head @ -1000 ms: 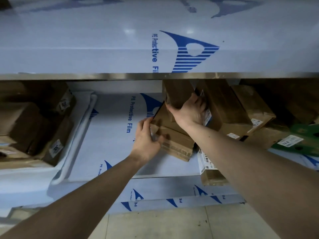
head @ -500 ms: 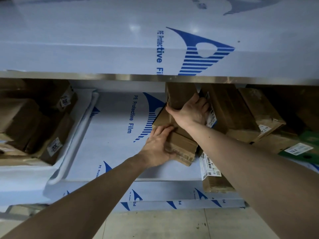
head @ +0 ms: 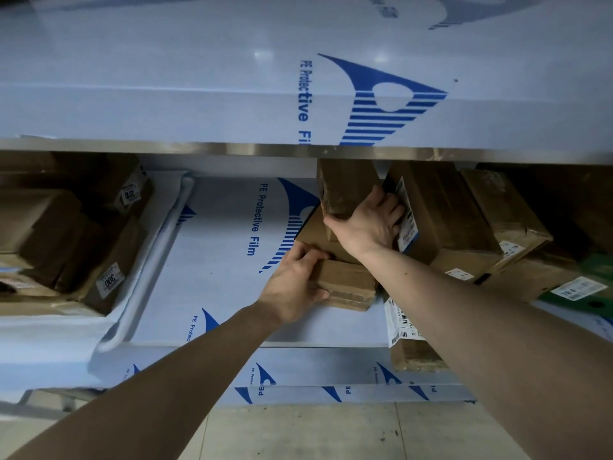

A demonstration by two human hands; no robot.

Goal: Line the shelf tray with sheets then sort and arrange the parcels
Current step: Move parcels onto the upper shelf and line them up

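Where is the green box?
In the head view, the green box sits at the far right of the lower shelf, beside brown parcels, bearing a white label.

We see a parcel storeroom or sorting depot — metal shelving [head: 298, 149] still wrapped in protective film [head: 232, 104], brown cardboard parcels [head: 444, 214] bearing barcode and number labels [head: 109, 279], above a tiled floor [head: 298, 433].

Film-lined shelf [head: 215, 227] bears brown parcels [head: 444, 220] at right, more parcels [head: 66, 234] at left.
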